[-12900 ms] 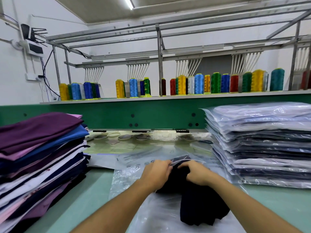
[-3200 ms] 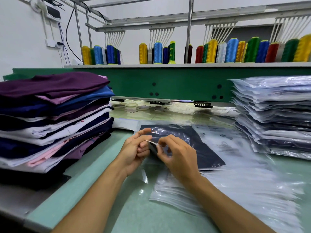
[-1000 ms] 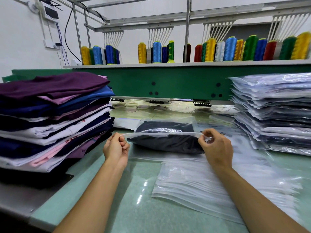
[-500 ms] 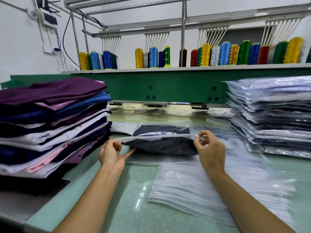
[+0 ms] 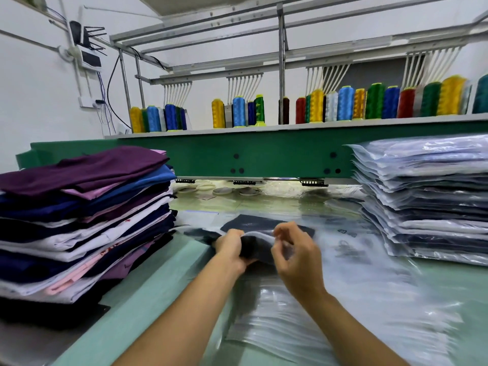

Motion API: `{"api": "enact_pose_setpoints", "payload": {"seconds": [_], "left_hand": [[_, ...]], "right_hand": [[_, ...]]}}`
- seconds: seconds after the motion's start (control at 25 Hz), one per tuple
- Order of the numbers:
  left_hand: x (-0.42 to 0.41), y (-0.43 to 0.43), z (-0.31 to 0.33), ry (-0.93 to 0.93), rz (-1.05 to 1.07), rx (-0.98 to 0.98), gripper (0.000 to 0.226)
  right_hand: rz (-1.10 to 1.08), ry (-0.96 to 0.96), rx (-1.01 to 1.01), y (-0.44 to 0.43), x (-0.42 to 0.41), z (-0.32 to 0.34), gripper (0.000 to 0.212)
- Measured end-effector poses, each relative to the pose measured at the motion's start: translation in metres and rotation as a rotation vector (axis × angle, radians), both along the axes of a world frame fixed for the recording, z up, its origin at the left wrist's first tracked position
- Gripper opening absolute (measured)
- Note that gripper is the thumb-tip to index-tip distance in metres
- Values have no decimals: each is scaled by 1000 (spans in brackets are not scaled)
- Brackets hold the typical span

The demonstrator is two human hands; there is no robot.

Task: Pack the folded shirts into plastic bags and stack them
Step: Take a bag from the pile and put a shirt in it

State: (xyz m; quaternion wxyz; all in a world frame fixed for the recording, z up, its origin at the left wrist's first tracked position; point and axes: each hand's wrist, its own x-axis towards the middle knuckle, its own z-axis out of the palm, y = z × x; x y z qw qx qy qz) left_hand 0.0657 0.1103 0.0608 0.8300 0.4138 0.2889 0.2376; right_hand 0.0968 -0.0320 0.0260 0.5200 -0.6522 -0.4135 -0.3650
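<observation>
Hands point(image 5: 231, 247) point(image 5: 297, 257) hold bagged shirt point(image 5: 254, 250) between them.

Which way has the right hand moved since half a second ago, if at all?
Yes. The right hand moved left, away from the bagged stack, toward the left hand.

Pale green table point(image 5: 148, 294); dark navy shirt point(image 5: 253, 223) in clear bag point(image 5: 340, 241); purple, blue, white, pink shirt stack point(image 5: 79, 212); multicoloured thread cones point(image 5: 346, 103).
</observation>
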Motion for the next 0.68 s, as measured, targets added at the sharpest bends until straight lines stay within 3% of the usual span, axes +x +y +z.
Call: {"api": "enact_pose_setpoints", "payload": {"seconds": [0.2, 0.32, 0.44, 0.52, 0.6, 0.68], "left_hand": [[8, 10, 19, 134, 105, 339, 45], [8, 13, 43, 108, 49, 512, 45], [10, 13, 75, 101, 14, 652, 40], [12, 12, 98, 65, -14, 713, 42], [14, 9, 120, 13, -52, 742, 43], [16, 7, 143, -56, -78, 753, 42]], "right_hand": [[173, 187, -29, 0, 0, 3, 8], [158, 456, 66, 1, 6, 8, 6], [2, 666, 145, -3, 24, 18, 10], [-156, 784, 63, -10, 43, 25, 8], [-126, 991, -63, -18, 63, 28, 27], [105, 1179, -157, -24, 72, 31, 50]]}}
